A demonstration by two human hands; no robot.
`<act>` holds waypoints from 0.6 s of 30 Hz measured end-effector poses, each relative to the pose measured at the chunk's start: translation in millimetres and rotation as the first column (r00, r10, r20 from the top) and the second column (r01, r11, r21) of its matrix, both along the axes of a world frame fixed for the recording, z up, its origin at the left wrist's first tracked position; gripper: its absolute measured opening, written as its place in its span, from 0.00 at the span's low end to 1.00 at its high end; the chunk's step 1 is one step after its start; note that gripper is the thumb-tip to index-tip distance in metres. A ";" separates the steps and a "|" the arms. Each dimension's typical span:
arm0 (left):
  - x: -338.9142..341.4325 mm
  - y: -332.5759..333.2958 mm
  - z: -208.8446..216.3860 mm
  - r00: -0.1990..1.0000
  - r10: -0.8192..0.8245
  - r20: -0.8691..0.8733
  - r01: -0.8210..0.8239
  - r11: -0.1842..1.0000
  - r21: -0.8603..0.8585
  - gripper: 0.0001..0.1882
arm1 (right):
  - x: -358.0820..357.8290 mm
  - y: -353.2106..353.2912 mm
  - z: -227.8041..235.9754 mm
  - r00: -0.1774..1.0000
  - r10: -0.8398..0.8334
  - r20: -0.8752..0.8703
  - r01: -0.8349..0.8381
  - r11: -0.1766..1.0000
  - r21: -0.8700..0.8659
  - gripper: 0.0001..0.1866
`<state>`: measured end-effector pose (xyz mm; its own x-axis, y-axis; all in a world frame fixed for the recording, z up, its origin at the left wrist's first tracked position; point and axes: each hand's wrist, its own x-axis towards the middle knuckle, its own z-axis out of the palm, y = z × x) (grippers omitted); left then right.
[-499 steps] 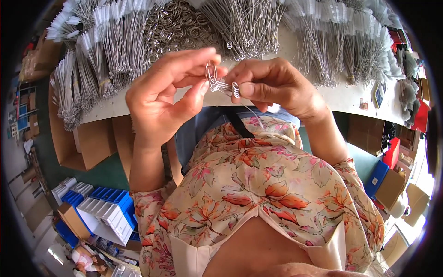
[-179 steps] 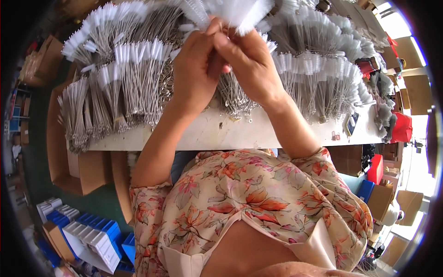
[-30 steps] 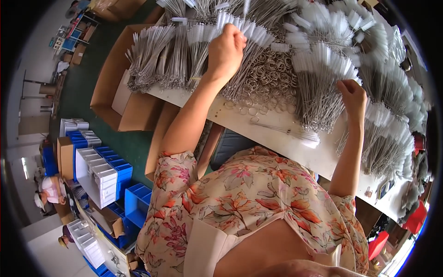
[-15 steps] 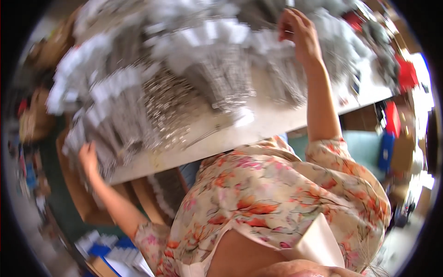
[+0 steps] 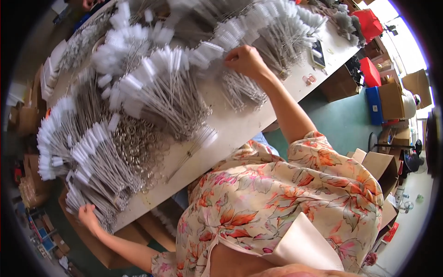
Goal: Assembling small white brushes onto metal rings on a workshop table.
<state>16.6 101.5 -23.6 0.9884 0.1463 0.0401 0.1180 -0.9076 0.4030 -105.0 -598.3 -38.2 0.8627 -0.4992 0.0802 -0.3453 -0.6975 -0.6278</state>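
Brushes: thin wire-stemmed brushes (image 5: 161,92) with white bristle tips lie in fanned bundles across most of the tabletop (image 5: 240,127).
Right hand: the right hand (image 5: 247,60) is closed in a pinch on white tips at a far bundle (image 5: 217,44).
Left hand: the left hand (image 5: 87,216) is curled at the tabletop's near left edge, fingers on a bundle's (image 5: 99,203) wire ends; a firm hold cannot be told.
Handling: judged light and springy, bristles soft, stems prone to tangle; best gathered by the stems.
Around: a heap of metal rings (image 5: 138,143) sits between bundles; neighbouring bundles crowd every reach.
Further out: cardboard boxes (image 5: 376,168) and red and blue bins (image 5: 371,74) stand on the floor.
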 end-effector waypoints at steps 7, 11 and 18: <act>-36.2 -57.7 37.4 0.951 0.193 0.242 -0.096 0.926 -0.364 0.15 | -15.8 -61.8 82.2 0.798 -0.331 0.504 0.182 0.929 0.322 0.13; -41.6 -120.4 49.5 0.929 0.300 0.218 -0.089 0.751 -0.655 0.14 | -25.5 -143.9 72.9 0.846 -0.291 0.447 0.372 0.923 -0.103 0.14; -44.3 -161.7 46.7 0.987 0.028 0.155 0.116 0.539 -0.835 0.17 | -14.9 -186.3 46.7 0.929 -0.293 0.226 0.358 0.863 -0.356 0.14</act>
<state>-27.7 -60.2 23.1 0.9887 0.1402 0.0527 -0.0319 -0.1462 0.9887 -119.9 -784.7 8.5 0.6154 -0.6506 0.4450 -0.5141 -0.7593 -0.3990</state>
